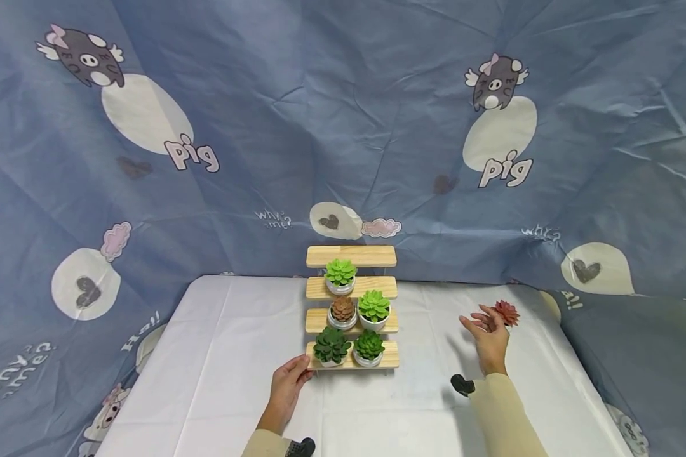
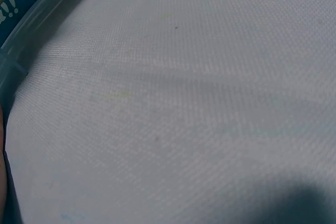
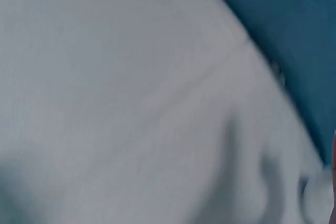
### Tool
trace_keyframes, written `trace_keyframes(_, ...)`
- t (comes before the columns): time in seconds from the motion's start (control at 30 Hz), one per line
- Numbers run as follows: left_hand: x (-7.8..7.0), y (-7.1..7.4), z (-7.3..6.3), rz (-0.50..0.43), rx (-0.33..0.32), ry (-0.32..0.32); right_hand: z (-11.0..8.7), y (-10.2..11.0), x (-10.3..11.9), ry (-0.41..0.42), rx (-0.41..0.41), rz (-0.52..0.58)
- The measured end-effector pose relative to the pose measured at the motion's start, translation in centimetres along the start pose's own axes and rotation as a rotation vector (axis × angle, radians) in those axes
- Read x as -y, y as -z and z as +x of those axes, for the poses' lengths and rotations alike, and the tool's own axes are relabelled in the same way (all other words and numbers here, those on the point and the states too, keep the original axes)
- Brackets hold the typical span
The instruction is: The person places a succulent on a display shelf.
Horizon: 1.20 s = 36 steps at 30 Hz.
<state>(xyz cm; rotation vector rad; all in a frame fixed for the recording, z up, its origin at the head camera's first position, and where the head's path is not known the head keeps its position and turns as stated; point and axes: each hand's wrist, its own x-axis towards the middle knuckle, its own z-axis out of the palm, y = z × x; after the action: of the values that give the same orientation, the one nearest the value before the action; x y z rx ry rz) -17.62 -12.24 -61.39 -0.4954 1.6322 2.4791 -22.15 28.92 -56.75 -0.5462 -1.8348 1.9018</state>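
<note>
A tiered wooden plant stand [image 1: 351,256] is at the back middle of the table in the head view. My left hand [image 1: 286,384] grips the left end of its lowest board. On the boards are several potted artificial succulents: a light green one [image 1: 340,273], a brown one [image 1: 343,309], another light green one [image 1: 374,307], a dark green one [image 1: 332,346] and a mid-green one [image 1: 369,346]. To the right, my right hand [image 1: 491,339] is beside a red succulent [image 1: 507,313], fingers loosely spread. The hand hides what lies below that plant.
A white cloth covers the table [image 1: 234,355]. Blue printed fabric [image 1: 343,127] rises behind it and at both sides. In the right wrist view, part of a white rounded thing [image 3: 319,198] shows at the lower right edge.
</note>
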Motion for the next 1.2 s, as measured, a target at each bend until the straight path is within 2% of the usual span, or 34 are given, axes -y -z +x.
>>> trace_keyframes(0.27,0.3,0.3,0.4,0.012,0.003,-0.029,-0.1,2.6,-2.1,-0.082,-0.129,0.096)
trace_keyframes(0.33,0.3,0.4,0.5,0.008,0.001,-0.029,0.0,3.2,-2.5,-0.106,-0.185,0.062)
trace_keyframes(0.47,0.2,0.2,0.6,0.005,0.004,-0.028,0.5,4.3,-3.0,-0.153,-0.301,-0.080)
trace_keyframes(0.57,0.0,0.0,0.5,0.002,0.004,-0.027,1.2,4.9,-3.1,-0.181,-0.329,-0.147)
trace_keyframes(0.73,0.0,0.0,0.4,0.006,-0.003,-0.010,2.6,5.2,-3.1,-0.209,-0.298,-0.199)
trace_keyframes(1.0,0.2,0.0,0.1,0.009,0.006,0.003,4.4,5.2,-2.2,-0.259,-0.149,-0.340)
trace_keyframes(1.2,0.2,0.2,0.0,0.004,0.009,0.002,5.1,4.8,-1.7,-0.308,-0.104,-0.402)
